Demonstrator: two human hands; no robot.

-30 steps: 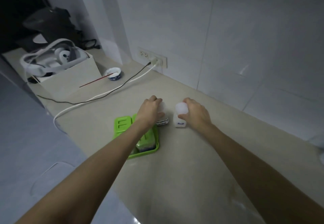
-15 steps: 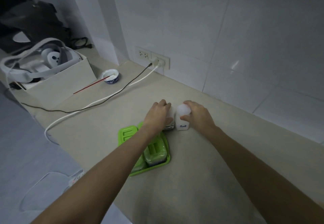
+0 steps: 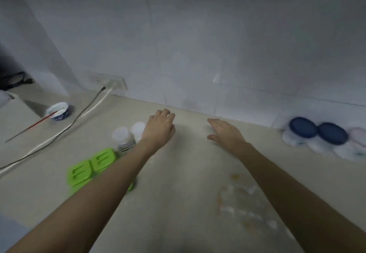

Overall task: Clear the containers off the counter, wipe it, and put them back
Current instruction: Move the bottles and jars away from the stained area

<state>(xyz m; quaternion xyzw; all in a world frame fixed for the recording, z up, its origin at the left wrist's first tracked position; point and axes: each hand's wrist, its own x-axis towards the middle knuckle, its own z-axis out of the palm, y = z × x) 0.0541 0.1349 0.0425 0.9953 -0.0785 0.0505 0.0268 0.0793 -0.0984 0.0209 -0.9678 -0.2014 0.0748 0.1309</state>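
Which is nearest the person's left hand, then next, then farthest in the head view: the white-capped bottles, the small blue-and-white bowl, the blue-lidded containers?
From the left hand:
1. White-capped bottles, just left of it.
2. Small bowl, far left.
3. Blue-lidded containers, far right by the wall.

Beige worktop (image 3: 188,173) with white and orange smears (image 3: 243,203) — bright green lids (image 3: 91,167), white-capped bottles (image 3: 128,134), dark blue lids (image 3: 316,132), blue-and-white bowl (image 3: 57,111).
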